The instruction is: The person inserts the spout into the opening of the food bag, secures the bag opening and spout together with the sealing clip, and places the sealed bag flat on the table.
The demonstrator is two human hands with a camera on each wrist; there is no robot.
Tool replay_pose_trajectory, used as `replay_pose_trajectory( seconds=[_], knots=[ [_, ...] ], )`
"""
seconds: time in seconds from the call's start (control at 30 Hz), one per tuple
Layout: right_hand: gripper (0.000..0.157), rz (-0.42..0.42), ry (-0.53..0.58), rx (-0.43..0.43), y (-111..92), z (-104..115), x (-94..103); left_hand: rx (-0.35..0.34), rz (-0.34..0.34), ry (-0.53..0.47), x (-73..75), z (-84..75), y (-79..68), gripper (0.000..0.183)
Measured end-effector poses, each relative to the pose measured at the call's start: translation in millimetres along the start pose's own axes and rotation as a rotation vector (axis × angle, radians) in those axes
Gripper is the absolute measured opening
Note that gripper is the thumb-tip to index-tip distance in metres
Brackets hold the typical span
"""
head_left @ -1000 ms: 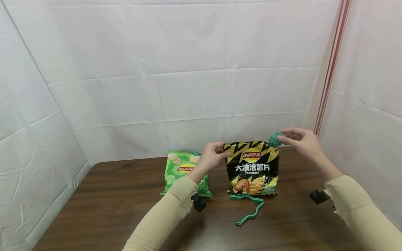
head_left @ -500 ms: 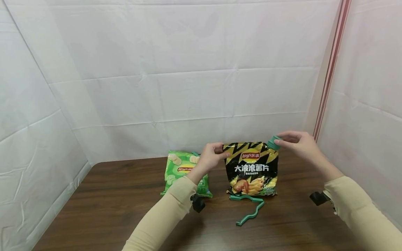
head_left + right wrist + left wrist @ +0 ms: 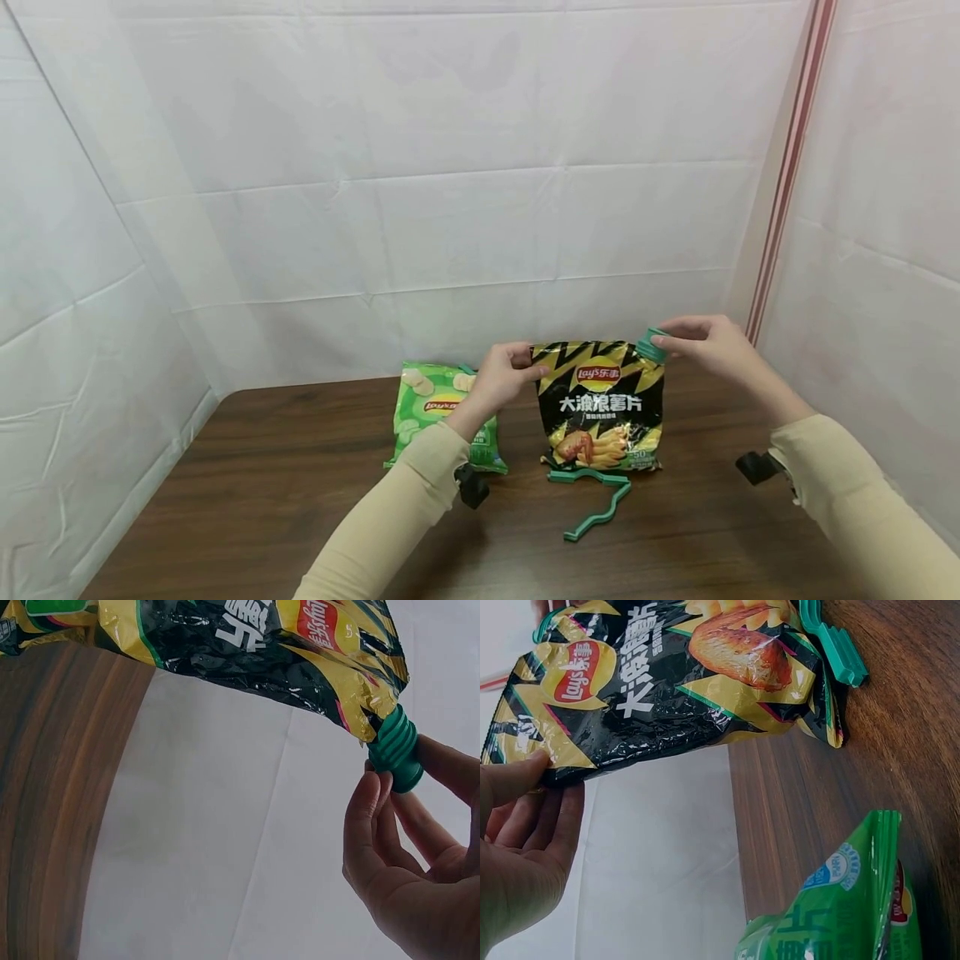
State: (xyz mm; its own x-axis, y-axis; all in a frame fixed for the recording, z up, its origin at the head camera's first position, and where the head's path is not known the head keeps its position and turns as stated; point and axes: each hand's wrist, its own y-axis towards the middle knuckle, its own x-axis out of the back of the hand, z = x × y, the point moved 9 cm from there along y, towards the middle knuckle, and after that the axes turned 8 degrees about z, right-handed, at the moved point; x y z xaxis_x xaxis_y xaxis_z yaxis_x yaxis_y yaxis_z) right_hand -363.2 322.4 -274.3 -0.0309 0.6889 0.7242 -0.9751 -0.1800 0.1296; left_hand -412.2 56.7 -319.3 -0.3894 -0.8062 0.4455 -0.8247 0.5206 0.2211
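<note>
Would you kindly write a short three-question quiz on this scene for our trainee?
1. True or false: the left hand pinches the black-and-yellow foil chip bag by an upper corner.
2. What holds the ribbed green plastic piece? A) left hand; B) right hand; C) neither.
3. Fill in: the bent green plastic clip lies on the brown wooden ____.

Key: 1 true; 2 B; 3 table.

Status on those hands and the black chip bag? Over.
Left hand grips black bag by top corner. Right hand pinches green threaded piece at other top corner. Open clip in front.
</note>
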Motion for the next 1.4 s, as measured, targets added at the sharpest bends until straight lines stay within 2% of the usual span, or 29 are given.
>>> replay_pose_trajectory(
  seconds=[0.23,0.37,0.73,0.93,1.13,1.3,1.4],
  knots=[
    [0.050,0.039,-0.040,0.034,0.4,6.3,-0.7,-0.004,0.010,0.006,-0.4,1.0,0.4,0.046],
    [0.048,0.035,-0.083,0.052,1.4,9.4,-0.4,-0.001,0.013,0.005,-0.4,1.3,0.7,0.046],
    [0.044,0.026,-0.106,0.052,-1.1,19.3,0.4,-0.010,0.004,0.007,0.8,0.8,0.8,0.046],
    [0.043,0.026,-0.084,0.053,1.0,16.4,-5.1,-0.003,-0.003,0.002,1.1,0.3,-0.1,0.045],
    [0.050,0.021,-0.051,0.024,1.4,8.3,-7.3,0.026,-0.011,0.017,1.3,2.7,0.0,0.041],
    [0.053,0.014,-0.017,-0.002,1.0,4.1,-8.6,0.019,-0.007,0.017,1.1,1.3,-1.9,0.043],
    [0.053,0.001,-0.002,-0.014,1.8,2.1,-8.8,0.021,-0.011,0.013,1.6,1.5,-2.2,0.028]
  ],
)
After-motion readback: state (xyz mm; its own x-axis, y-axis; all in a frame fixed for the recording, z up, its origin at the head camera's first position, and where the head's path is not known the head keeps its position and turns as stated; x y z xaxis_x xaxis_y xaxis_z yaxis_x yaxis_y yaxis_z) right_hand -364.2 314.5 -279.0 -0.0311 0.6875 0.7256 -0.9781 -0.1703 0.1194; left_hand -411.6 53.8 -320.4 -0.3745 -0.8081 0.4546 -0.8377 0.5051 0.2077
